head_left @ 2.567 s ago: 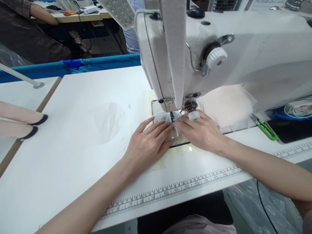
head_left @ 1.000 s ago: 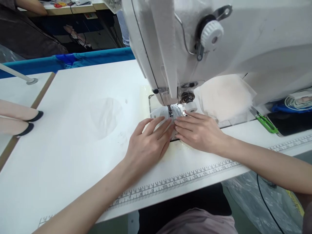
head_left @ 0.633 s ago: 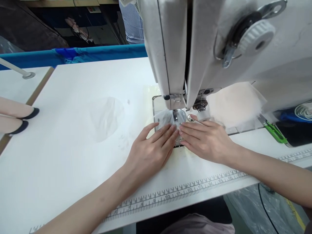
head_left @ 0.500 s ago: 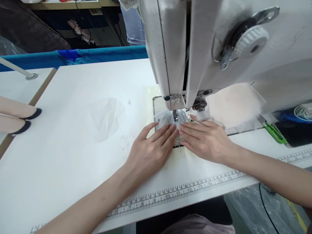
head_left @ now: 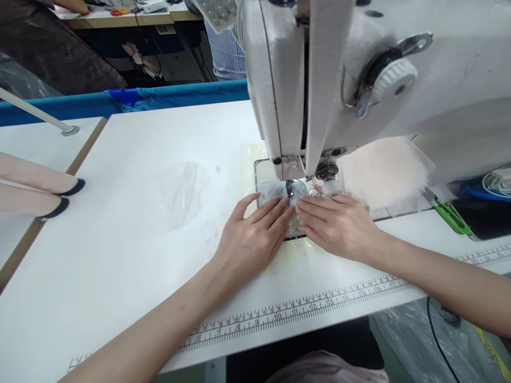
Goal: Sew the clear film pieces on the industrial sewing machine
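Observation:
My left hand (head_left: pixel 255 229) lies flat with fingers stretched out, its fingertips just in front of the presser foot (head_left: pixel 289 187) of the sewing machine (head_left: pixel 287 90). Opposite it, my right hand (head_left: pixel 339 223) rests flat, fingers extended, the two sets of fingertips almost meeting. Both press on a thin see-through piece of fabric (head_left: pixel 270 190) that lies on the needle plate and runs under the foot. Much of that piece is hidden by my fingers. A similar sheer round piece (head_left: pixel 184 196) lies on the white table to the left.
Pale sheer fabric pieces (head_left: pixel 383 170) lie stacked under the machine arm. Green thread snips (head_left: pixel 451 217) sit beside a dark phone-like object (head_left: pixel 487 215) at right. A printed ruler (head_left: pixel 295 311) follows the front edge. Two beige rolls with black ends (head_left: pixel 40 191) lie at left.
The view has shifted slightly, so the table and its items appear a little further right. Both hands stay flat by the presser foot, with hardly any movement against the machine.

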Demonstrator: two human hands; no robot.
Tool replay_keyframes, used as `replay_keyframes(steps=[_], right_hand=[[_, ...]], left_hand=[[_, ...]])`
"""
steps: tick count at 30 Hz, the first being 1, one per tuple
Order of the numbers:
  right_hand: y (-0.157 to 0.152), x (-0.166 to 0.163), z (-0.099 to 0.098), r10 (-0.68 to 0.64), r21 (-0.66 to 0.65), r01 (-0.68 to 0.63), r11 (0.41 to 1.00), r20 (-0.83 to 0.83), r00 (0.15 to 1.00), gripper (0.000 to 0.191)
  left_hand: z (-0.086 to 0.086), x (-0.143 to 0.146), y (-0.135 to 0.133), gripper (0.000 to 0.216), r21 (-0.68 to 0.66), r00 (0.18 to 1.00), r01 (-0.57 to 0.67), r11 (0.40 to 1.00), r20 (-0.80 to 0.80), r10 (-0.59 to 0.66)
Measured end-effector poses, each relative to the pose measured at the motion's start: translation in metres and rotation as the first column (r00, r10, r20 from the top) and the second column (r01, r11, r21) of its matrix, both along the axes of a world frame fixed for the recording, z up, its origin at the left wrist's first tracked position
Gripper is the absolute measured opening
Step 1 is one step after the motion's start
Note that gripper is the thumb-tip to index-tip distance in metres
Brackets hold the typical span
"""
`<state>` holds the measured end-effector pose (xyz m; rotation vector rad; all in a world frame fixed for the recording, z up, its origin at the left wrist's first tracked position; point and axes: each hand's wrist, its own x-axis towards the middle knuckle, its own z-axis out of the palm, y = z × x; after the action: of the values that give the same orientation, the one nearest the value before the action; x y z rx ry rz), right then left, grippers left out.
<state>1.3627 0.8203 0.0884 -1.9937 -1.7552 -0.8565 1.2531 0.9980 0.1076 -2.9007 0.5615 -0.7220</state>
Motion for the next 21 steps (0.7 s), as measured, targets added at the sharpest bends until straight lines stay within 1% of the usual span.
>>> replay_keyframes(steps=[4, 10, 15, 18, 21], right_hand=[[0.001, 0.000, 0.000, -0.015, -0.008, 0.015, 1.000, -0.019, 1.000, 0.023], [0.000, 0.001, 0.001, -0.021, 0.024, 0.021, 1.000, 0.011, 1.000, 0.022], [-0.001, 0.001, 0.000, -0.019, -0.001, 0.019, 1.000, -0.004, 1.000, 0.029], [-0.001, 0.000, 0.000, -0.020, 0.000, 0.020, 1.000, -0.037, 0.999, 0.031], [-0.001, 0.000, 0.000, -0.029, -0.003, 0.029, 1.000, -0.036, 0.999, 0.033]], left_hand=[[0.001, 0.001, 0.000, 0.033, -0.007, 1.000, -0.015, 1.000, 0.001, 0.015], [0.008, -0.010, -0.004, 0.027, 0.043, 1.000, -0.001, 0.999, 0.014, 0.000], [0.009, -0.016, -0.009, 0.027, 0.093, 1.000, -0.010, 0.996, 0.029, 0.008], [0.009, -0.016, -0.010, 0.028, 0.100, 1.000, -0.013, 0.995, 0.024, 0.011], [0.008, -0.015, -0.009, 0.028, 0.099, 1.000, -0.021, 0.995, 0.018, 0.019]])
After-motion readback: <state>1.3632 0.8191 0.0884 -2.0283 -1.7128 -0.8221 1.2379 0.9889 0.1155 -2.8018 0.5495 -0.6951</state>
